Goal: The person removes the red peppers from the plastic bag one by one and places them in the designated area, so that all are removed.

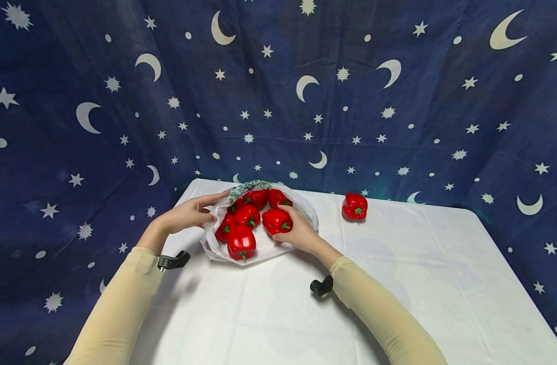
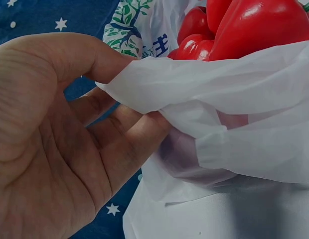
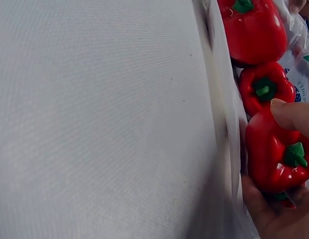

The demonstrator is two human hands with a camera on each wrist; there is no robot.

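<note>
A white plastic bag with a green leafy print lies open on its side, with several red bell peppers inside. My left hand is at the bag's left side; in the left wrist view its thumb and fingers pinch the bag's edge. At the bag's right part, my right hand grips one red bell pepper between thumb and fingers. The right wrist view shows this held pepper with its green stem, close beside other peppers in the bag.
Another red bell pepper stands on the white-covered table, right of the bag near the back edge. A dark blue cloth with moons and stars hangs behind the table. Both wrists wear black camera mounts.
</note>
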